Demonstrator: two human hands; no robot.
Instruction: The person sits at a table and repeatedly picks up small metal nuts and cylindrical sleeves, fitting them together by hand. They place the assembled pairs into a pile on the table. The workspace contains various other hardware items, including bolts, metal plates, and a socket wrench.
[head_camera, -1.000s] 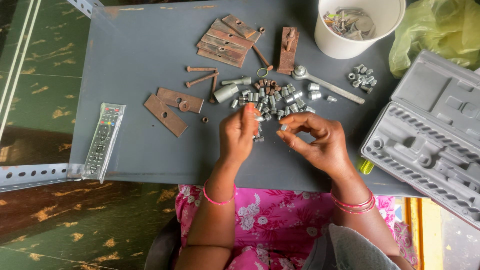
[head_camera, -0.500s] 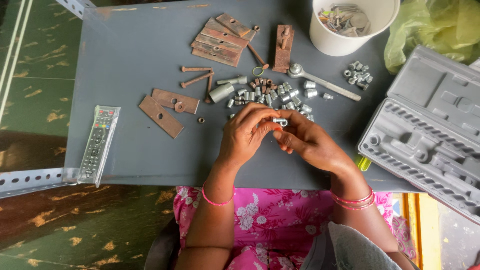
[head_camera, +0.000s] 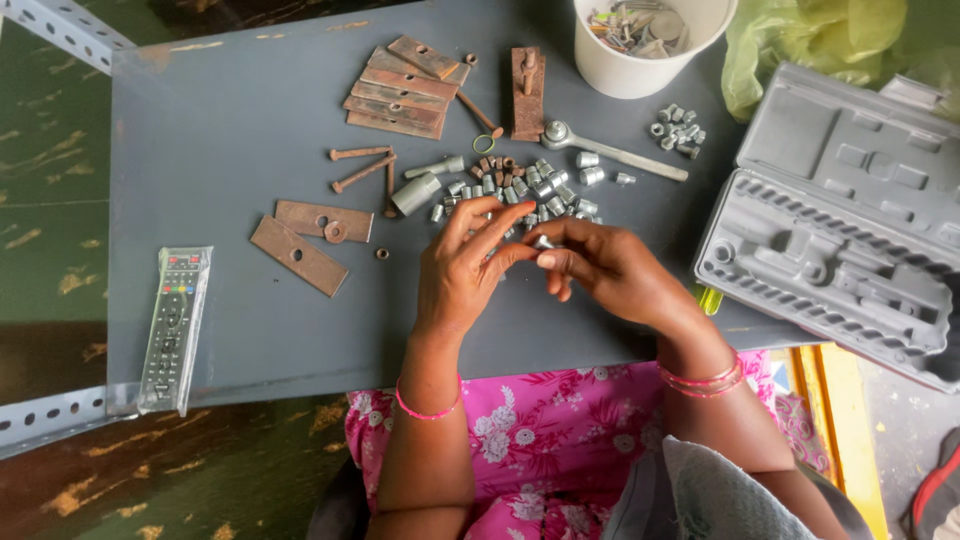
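Nearest, both hands meet over the grey table (head_camera: 220, 330): the left hand (head_camera: 462, 275) and right hand (head_camera: 610, 275) bring thumb and fingertips together, each grip pinching one small metal piece (head_camera: 543, 242) between them, just below the heap of sockets and nuts (head_camera: 520, 185). The step looks like fitting or sorting; the next move needs fine fingertip control. Beyond lie a ratchet handle (head_camera: 612, 152), rusty plates (head_camera: 405, 90) and a white cup (head_camera: 640, 45).

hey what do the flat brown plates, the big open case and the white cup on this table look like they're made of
Flat plates: likely steel, with a rough rust-brown surface and drilled holes. Open case: probably moulded plastic, matte grey with shaped recesses. White cup: smooth, plain white, plastic or paper; the look leaves it open. It holds small metal parts.
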